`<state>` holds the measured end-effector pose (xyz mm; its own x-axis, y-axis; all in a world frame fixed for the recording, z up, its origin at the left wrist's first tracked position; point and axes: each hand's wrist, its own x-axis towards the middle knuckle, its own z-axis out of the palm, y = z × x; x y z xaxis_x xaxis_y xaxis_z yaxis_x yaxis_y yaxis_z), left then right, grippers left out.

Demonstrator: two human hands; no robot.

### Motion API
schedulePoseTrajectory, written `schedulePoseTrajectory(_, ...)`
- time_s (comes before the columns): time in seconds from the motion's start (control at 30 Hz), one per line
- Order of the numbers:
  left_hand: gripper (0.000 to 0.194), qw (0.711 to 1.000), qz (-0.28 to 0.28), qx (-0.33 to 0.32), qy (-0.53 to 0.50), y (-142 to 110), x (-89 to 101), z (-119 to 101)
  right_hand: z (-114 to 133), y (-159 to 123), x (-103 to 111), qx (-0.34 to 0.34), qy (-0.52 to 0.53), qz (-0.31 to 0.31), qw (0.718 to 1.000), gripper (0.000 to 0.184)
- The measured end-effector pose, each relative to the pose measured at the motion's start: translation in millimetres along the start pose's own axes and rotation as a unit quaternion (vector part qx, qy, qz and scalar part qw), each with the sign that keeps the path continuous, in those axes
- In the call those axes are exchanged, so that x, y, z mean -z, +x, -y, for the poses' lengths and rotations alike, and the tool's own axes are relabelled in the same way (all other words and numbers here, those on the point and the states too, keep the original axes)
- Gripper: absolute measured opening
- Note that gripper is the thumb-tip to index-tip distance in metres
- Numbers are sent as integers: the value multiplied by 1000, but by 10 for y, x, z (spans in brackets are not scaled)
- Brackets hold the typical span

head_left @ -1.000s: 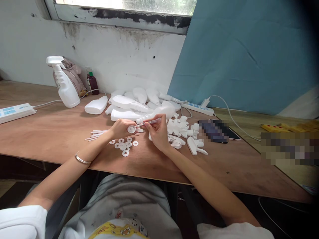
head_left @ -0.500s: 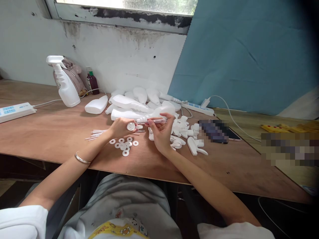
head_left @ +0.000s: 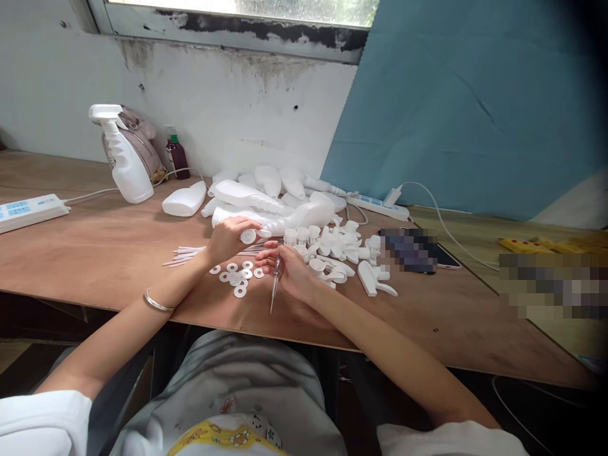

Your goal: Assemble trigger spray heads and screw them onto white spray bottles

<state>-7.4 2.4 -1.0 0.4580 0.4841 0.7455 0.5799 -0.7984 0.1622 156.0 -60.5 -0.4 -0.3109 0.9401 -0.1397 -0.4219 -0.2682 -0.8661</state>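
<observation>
My left hand (head_left: 231,239) is closed around a white spray trigger head (head_left: 248,236), whose round collar faces me. In my right hand (head_left: 293,271) is a screwdriver (head_left: 276,276) with a clear handle, its thin metal shaft pointing down toward the table's front edge. The right fingers reach left, just below the spray head. Several white washers (head_left: 235,277) lie below my left hand. White thin tubes (head_left: 186,254) are spread to its left, partly behind the wrist. Beyond my right hand sits a heap of white trigger heads (head_left: 342,242).
White bottles (head_left: 251,197) are piled behind my hands. An assembled spray bottle (head_left: 128,166) stands at the left before a pink bag (head_left: 142,142), near a dark bottle (head_left: 177,158). Power strips (head_left: 33,211) lie left and back right. A blurred phone (head_left: 407,250) rests at right.
My right hand has come down and toward me, and the screwdriver has swung from roughly level to pointing downward. My left hand with the spray trigger head has risen slightly.
</observation>
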Motion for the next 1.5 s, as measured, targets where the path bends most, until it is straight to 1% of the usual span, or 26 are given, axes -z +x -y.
schedulePoseTrajectory(0.07, 15, 999, 10, -31, 4, -4, -7, 8, -14, 15, 12, -43, 16, -5, 999, 21)
schedulePoseTrajectory(0.1, 15, 999, 18, -44, 10, -8, -12, 15, -21, 20, 14, -53, 25, 0, 998, 23)
schedulePoseTrajectory(0.2, 16, 994, 36, -84, 52, -26, -31, 36, -39, 31, 6, -56, 56, 34, 996, 27)
schedulePoseTrajectory(0.3, 17, 982, 53, -139, 117, -32, -39, 35, -48, 41, -9, -53, 79, 54, 994, 31)
schedulePoseTrajectory(0.47, 21, 954, 94, -201, 201, -15, -23, -27, -60, 74, 1, -75, 86, 18, 993, 27)
schedulePoseTrajectory(0.6, 28, 940, 118, -218, 235, -6, -23, -77, -85, 89, 15, -65, 93, -10, 993, 20)
schedulePoseTrajectory(0.7, 27, 948, 137, -191, 215, -10, -34, -91, -89, 74, 14, -48, 91, -17, 995, 19)
schedulePoseTrajectory(0.77, 24, 963, 124, -150, 185, -16, -38, -78, -80, 58, 13, -43, 83, -17, 995, 19)
schedulePoseTrajectory(0.83, 22, 980, 85, -91, 156, -23, -35, -44, -68, 43, 14, -44, 77, -10, 996, 21)
schedulePoseTrajectory(0.9, 20, 989, 38, -25, 139, -28, -24, 7, -64, 34, 18, -51, 67, 1, 996, 23)
schedulePoseTrajectory(1.0, 16, 990, -18, 55, 126, -29, -6, 83, -79, 33, 29, -65, 40, 16, 997, 22)
schedulePoseTrajectory(1.07, 18, 989, -35, 86, 114, -28, 3, 113, -95, 38, 39, -67, 14, 14, 998, 19)
schedulePoseTrajectory(1.27, 23, 990, -37, 109, 83, -22, 15, 115, -105, 51, 67, -58, -84, 1, 995, 16)
schedulePoseTrajectory(1.5, 22, 990, -34, 115, 69, -24, 24, 114, -137, 61, 79, -15, -159, 8, 987, 21)
